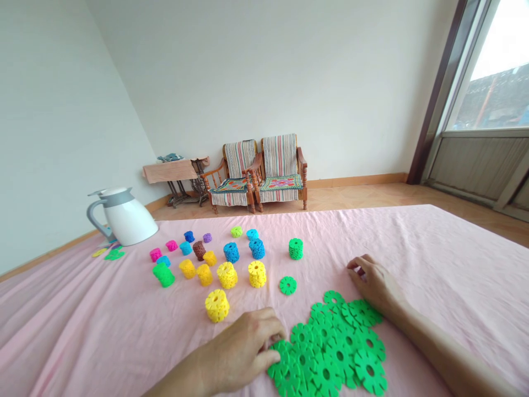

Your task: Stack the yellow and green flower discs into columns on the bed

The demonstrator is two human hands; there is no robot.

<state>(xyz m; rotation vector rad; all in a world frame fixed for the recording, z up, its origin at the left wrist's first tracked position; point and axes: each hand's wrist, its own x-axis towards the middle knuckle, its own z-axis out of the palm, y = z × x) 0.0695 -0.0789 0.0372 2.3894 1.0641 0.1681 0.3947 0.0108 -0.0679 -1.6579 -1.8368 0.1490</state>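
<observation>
A spread pile of flat green notched discs [326, 374], shaped like snowflake building pieces, lies close in front of me. At its left edge is my left hand [248, 344], fingers bent and the thumb apart from them, with nothing visible in it; the thumb tip is beside the outer discs. My right hand [374, 281] rests on the cloth beyond the pile's right side, loosely curled but open, and no disc shows in it. One single green disc [288, 285] lies flat between the pile and a short green stack [296, 249].
Yellow stacks [217, 306], blue stacks [231, 252] and several other coloured stacks stand left of centre on the pink cloth [157, 342]. A white jug [129, 218] stands at the far left, near some loose discs [114, 253]. Two wooden armchairs [281, 157] are beyond the table.
</observation>
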